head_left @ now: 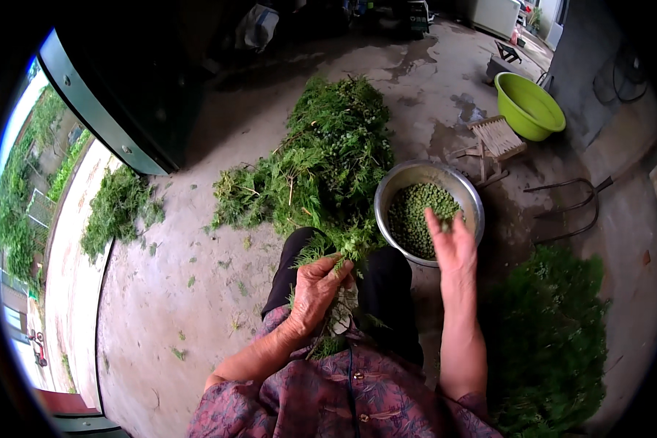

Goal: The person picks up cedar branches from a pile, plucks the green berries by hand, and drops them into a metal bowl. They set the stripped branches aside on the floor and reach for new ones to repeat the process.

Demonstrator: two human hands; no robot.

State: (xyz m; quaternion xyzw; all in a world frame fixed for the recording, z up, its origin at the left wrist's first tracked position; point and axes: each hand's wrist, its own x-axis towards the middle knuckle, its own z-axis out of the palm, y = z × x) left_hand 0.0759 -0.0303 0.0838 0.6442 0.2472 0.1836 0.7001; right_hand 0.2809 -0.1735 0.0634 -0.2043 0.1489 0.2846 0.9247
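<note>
While the left hand (315, 288) is closed around a green leafy sprig (341, 252) at the lower centre of the frame, the right hand (452, 244) is spread open, fingers apart, over the metal bowl (471, 196) just right of centre. This bowl stands on the concrete floor (168, 292) and holds small green seeds (412, 215). A big heap of green branches (321, 160) lies beside the bowl on its left. In the upper right are a lime-green basin (529, 106) and a small wooden stool (496, 139)
</note>
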